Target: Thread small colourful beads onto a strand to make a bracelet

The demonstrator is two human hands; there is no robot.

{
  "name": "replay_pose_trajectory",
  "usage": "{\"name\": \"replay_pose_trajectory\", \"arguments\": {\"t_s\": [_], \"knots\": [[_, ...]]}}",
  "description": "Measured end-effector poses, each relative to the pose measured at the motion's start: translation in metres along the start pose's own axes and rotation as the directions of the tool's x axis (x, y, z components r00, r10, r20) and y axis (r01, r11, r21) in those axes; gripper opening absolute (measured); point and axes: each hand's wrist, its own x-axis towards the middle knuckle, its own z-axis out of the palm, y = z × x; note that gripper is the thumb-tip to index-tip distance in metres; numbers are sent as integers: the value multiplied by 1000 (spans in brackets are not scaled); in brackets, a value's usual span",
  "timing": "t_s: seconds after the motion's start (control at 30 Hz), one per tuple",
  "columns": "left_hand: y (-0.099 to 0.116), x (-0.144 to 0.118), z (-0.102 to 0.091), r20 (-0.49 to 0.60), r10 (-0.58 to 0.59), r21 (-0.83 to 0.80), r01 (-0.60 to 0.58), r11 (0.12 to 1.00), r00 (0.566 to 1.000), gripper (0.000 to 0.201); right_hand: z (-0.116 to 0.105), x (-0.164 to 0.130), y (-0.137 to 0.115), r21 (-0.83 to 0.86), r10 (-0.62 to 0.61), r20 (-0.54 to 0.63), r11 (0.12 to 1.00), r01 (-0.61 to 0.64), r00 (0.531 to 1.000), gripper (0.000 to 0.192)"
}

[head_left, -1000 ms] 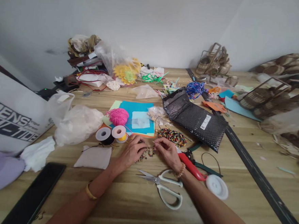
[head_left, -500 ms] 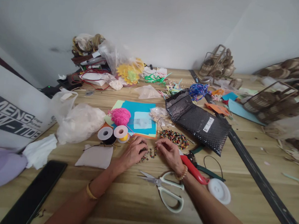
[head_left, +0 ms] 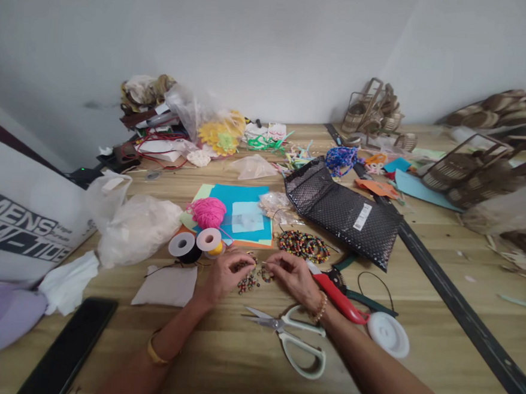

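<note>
Beads (head_left: 248,282) may scatter across the desk (head_left: 215,362) if your left hand (head_left: 224,273) and right hand (head_left: 294,275), both pinched narrow on the thin thread, slip.

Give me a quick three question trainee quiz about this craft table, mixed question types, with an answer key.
1. True or false: the white-handled scissors lie on the wooden table nearer the camera than both hands.
2. What lies directly between the left hand and the right hand? A: small loose multicoloured beads; B: a glue bottle; C: a paintbrush.
3. Fill in: the ball of yarn on the blue paper sheets is ____.

Key: 1 true; 2 A; 3 pink.
</note>
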Motion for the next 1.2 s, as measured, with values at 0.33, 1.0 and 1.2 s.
{"name": "replay_pose_trajectory", "arguments": {"t_s": [0.33,1.0,1.2], "knots": [[0,-2,4,61,-313,-258,318,912,948,10,-3,-2,-9,-78,-55,58,995,60,997,26],[1,0,2,148,-311,-307,343,888,939,11,-4,-3,-14,-131,-50,107,989,64,993,22],[5,1,1,167,-310,-292,348,891,936,11,-4,-3,-15,-162,-66,107,983,83,992,21]]}}
